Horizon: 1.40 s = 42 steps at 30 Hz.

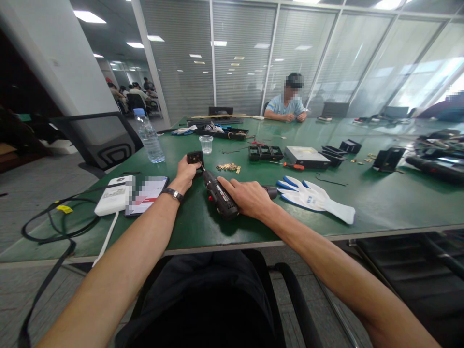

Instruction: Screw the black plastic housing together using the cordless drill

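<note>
My left hand (pixel 186 174) grips a small black block (pixel 195 157) that rests on the green table (pixel 380 198). My right hand (pixel 247 197) is closed around a black electric screwdriver (pixel 219 195), and its bit points up and left into the block. A small pile of brass screws (pixel 228 167) lies just right of the block. A wristwatch (pixel 173 194) sits on my left wrist.
White and blue work gloves (pixel 314 197) lie right of my right hand. A clear cup (pixel 206 144), a water bottle (pixel 150 137), a phone (pixel 147 195), a white power bank (pixel 114 195), black parts (pixel 265 152), a red screwdriver (pixel 294 166) and a white box (pixel 306 156) stand around. A person sits at the far end.
</note>
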Each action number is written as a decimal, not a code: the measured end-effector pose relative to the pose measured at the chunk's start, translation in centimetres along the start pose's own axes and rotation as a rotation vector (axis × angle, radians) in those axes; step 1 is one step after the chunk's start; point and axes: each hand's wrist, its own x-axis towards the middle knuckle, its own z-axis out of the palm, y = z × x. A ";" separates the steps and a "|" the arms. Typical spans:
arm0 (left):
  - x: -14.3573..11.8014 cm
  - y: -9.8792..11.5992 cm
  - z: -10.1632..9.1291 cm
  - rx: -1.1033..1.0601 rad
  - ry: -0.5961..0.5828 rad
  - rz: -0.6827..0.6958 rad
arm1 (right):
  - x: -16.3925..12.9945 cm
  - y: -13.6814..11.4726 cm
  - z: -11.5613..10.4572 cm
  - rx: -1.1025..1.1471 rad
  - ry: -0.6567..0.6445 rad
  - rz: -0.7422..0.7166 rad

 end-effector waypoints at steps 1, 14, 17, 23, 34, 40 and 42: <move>0.0 0.0 0.0 0.003 0.001 0.002 | 0.0 0.0 0.0 0.002 -0.001 -0.002; 0.1 -0.3 -0.1 0.005 -0.018 0.022 | 0.1 -0.1 -0.3 0.013 -0.028 0.012; 0.0 -0.1 -0.1 0.008 -0.010 0.015 | 0.1 -0.1 -0.5 0.010 -0.046 0.011; -0.2 0.3 0.0 0.016 0.001 0.003 | 0.0 -0.2 -0.6 0.010 -0.054 0.018; 0.0 0.0 -0.1 0.022 -0.008 0.004 | 0.0 -0.2 -0.6 0.011 -0.055 0.020; -0.1 0.1 -0.1 0.014 -0.011 0.003 | 0.1 -0.1 -0.4 0.014 -0.031 0.016; -0.2 0.3 0.0 0.011 -0.005 0.002 | 0.0 -0.1 -0.4 0.019 -0.028 0.012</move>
